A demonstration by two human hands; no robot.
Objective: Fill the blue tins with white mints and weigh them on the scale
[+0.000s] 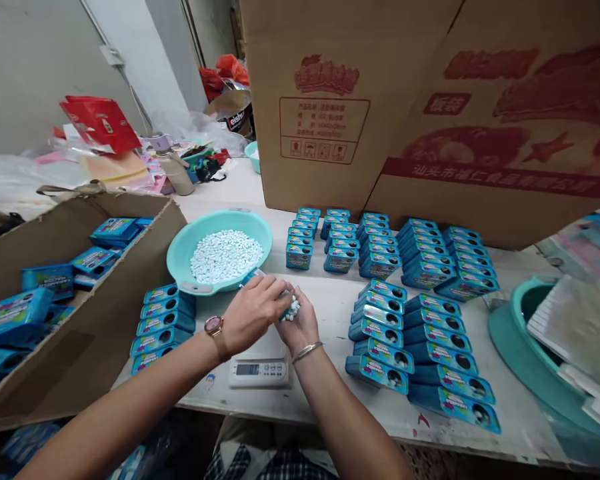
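Note:
My right hand (303, 323) is cupped palm up over a small white digital scale (259, 370), holding a heap of small white candy tablets (293, 308). My left hand (253, 310), with a watch on its wrist, is closed on a small blue tin right beside those tablets; only a sliver of the tin shows. Just behind both hands stands a teal bowl (180, 250) with many white tablets in it.
Rows of blue tins (420, 347) lie at the right, more tins (380, 243) stand behind, and a short row (160, 323) lies at the left. A brown carton (130, 280) of blue packs stands left. Big cartons (330, 100) wall the back. A teal basin (520, 313) sits right.

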